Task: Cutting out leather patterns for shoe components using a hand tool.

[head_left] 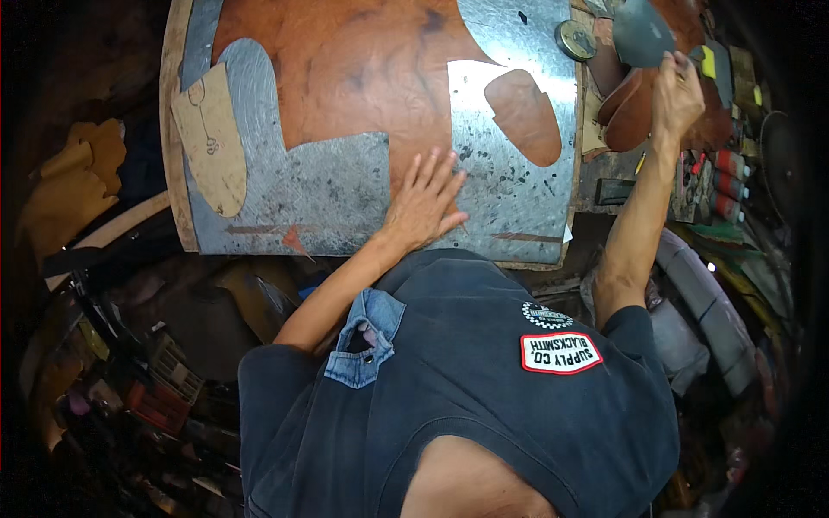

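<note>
Brown leather fills the upper middle of the frame: the hide (pixel 363 78) lies spread over a metal-topped board (pixel 337 181), its narrow tail running down to my left hand (pixel 421 203) near the centre. That hand is palm down, fingers wide apart, gripping nothing; it bears on the tail and laps over its right edge onto the metal, a spread that I judge good for pinning the leather without creasing it. My right arm stretches to the upper right, where my right hand (pixel 678 97) is closed, thumb against fingers, on the lower right edge of a thin grey sheet (pixel 642 33). A pinch at the rim seems enough for something so flat, and leaves its face uncovered. Right of the tail, a cut-out leather piece (pixel 525 116) rests apart from the hide on bare metal, probably so its outline stays distinct. A tan pattern (pixel 211 147) with inked lines sits at the left side of the board, seemingly out of my left hand's way. A round tin (pixel 576 41) stands at the board's upper right edge, and more leather pieces (pixel 630 116) lie beyond it, below the sheet, likely put there to be within arm's reach.
</note>
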`<state>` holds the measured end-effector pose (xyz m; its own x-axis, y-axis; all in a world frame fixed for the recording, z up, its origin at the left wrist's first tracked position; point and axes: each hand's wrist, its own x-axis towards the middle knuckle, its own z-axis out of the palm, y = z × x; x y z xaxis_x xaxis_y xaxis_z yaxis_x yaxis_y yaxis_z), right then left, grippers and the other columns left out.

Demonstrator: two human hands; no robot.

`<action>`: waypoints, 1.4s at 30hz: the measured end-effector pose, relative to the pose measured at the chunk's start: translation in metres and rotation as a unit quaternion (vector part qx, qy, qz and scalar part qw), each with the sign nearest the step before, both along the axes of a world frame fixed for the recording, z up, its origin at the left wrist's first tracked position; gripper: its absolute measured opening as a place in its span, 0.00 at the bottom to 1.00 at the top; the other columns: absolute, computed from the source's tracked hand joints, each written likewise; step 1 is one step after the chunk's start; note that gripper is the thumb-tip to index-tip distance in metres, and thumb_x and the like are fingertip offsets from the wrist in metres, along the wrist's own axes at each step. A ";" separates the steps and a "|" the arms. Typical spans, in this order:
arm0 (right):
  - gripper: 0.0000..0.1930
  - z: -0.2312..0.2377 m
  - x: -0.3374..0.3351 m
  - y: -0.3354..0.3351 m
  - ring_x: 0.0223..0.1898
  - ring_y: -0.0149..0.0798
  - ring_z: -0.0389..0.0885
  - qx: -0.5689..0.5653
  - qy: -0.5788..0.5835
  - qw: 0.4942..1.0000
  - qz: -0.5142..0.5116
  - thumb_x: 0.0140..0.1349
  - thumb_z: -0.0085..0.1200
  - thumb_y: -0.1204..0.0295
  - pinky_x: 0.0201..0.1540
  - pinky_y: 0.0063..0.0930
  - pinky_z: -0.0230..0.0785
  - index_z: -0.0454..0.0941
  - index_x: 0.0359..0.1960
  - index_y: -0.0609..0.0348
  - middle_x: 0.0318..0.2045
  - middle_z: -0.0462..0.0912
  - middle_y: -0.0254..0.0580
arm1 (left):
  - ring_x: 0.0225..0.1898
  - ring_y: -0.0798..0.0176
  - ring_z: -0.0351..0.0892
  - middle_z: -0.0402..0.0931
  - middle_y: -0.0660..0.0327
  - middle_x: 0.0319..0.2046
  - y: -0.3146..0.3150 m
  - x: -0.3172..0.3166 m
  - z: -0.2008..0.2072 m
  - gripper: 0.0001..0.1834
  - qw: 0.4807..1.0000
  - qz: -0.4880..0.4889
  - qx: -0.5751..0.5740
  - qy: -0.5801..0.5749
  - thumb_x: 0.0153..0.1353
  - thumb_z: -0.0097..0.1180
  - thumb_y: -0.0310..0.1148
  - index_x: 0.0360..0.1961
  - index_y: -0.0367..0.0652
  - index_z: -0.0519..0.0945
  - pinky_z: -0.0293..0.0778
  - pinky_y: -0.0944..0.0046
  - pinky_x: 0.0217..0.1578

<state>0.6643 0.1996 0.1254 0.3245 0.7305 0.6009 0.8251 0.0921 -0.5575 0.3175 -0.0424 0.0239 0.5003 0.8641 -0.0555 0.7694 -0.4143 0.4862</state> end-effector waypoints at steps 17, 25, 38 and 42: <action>0.15 -0.070 -0.171 -0.172 0.22 0.25 0.73 -0.338 0.105 0.919 0.175 0.60 0.59 0.68 0.26 0.24 0.67 0.81 0.45 0.64 0.19 0.78 0.33 | 0.52 0.46 0.77 0.82 0.50 0.42 -0.023 -0.107 0.028 0.12 0.954 0.191 0.025 -0.230 0.58 0.60 0.28 0.43 0.35 0.82 0.72 0.53 0.53; 0.23 -0.063 -0.212 -0.215 0.36 0.56 0.85 -0.449 0.070 0.880 0.137 0.60 0.53 0.69 0.43 0.44 0.76 0.74 0.57 0.62 0.33 0.84 0.62 | 0.70 0.37 0.50 0.63 0.50 0.65 0.043 -0.104 0.006 0.37 0.993 0.042 0.087 -0.070 0.55 0.64 0.42 0.64 0.40 0.67 0.50 0.40 0.66; 0.23 -0.071 -0.212 -0.232 0.35 0.58 0.84 -0.436 0.058 0.884 0.159 0.61 0.54 0.63 0.45 0.47 0.75 0.74 0.60 0.43 0.28 0.85 0.55 | 0.72 0.38 0.43 0.58 0.50 0.68 0.015 -0.102 -0.008 0.49 0.998 0.006 0.055 -0.035 0.52 0.64 0.55 0.69 0.39 0.59 0.41 0.38 0.69; 0.24 -0.065 -0.211 -0.226 0.33 0.55 0.85 -0.489 0.077 0.854 0.162 0.61 0.53 0.63 0.43 0.46 0.75 0.73 0.61 0.43 0.27 0.84 0.55 | 0.72 0.38 0.44 0.58 0.48 0.68 0.006 -0.102 -0.010 0.50 0.995 0.049 0.055 -0.067 0.53 0.64 0.55 0.69 0.38 0.58 0.41 0.38 0.69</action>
